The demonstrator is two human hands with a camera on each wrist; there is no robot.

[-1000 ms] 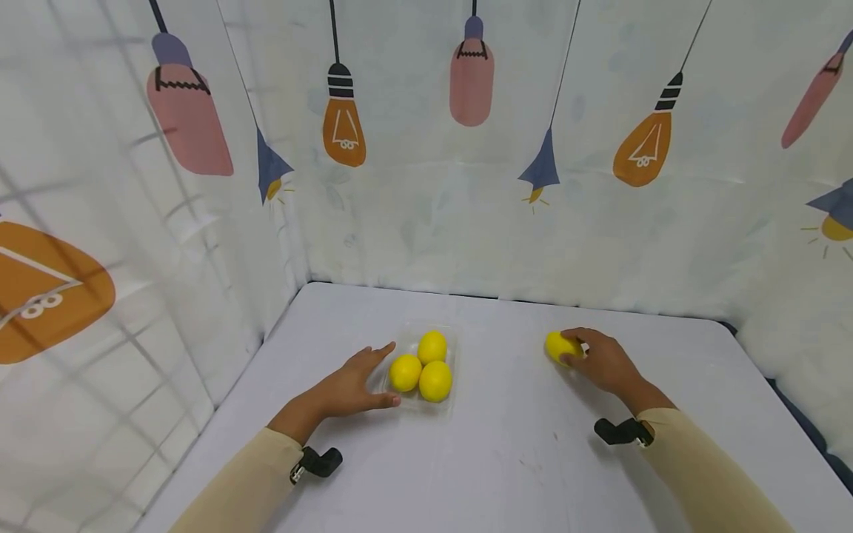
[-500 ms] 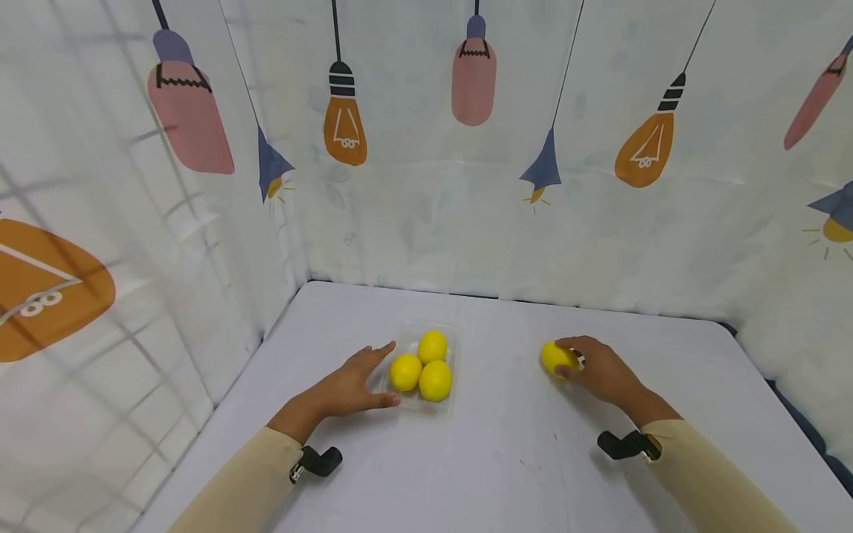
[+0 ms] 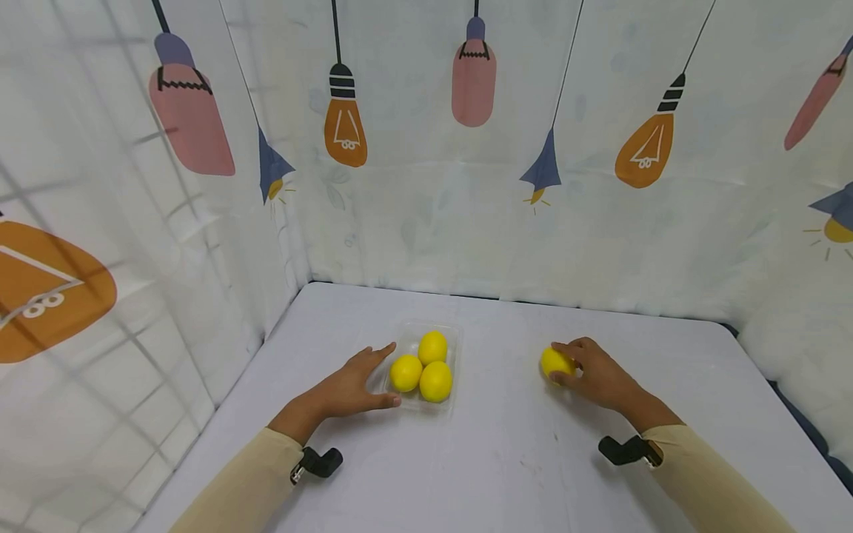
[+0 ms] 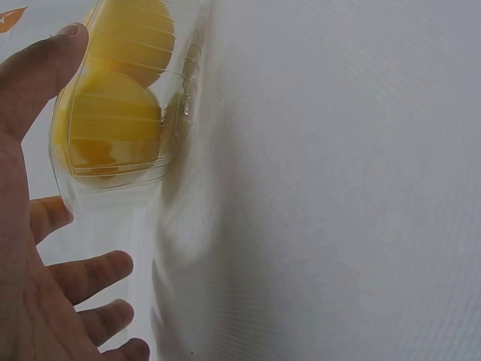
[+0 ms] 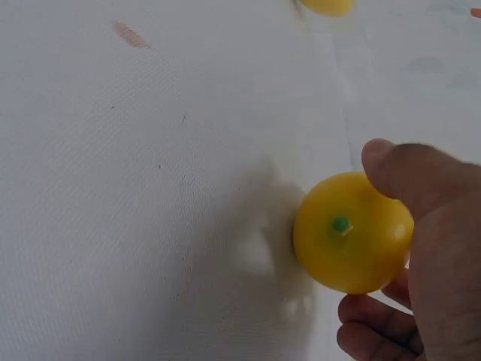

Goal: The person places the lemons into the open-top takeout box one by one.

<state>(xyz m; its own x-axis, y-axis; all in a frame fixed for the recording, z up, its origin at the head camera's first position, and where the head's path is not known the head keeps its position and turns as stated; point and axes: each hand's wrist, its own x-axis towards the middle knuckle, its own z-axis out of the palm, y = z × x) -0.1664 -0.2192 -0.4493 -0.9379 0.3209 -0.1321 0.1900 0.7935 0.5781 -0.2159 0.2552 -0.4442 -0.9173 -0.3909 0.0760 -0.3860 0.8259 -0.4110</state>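
My right hand [image 3: 596,374] holds a yellow lemon [image 3: 555,363] between thumb and fingers, close over the right half of the table. In the right wrist view the lemon [image 5: 338,252] shows a small green stem spot, with the thumb on its upper side and fingers curled beneath. A clear plastic container [image 3: 420,326] stands left of centre with three more lemons [image 3: 435,382] in it. Spread wide, my left hand [image 3: 349,385] is at the container's left side, thumb and fingers around its near and far corners. Through the clear wall, two lemons [image 4: 113,124] show in the left wrist view.
A white cloth covers the table [image 3: 500,459], marked by a few small stains. Behind it and on the left hang white curtains [image 3: 413,222] printed with lamps and bulbs. Each wrist carries a small black camera mount [image 3: 626,450].
My right hand has shifted slightly left and nearer to me with the lemon, mostly in the first half second. The left hand and the container have stayed in place.
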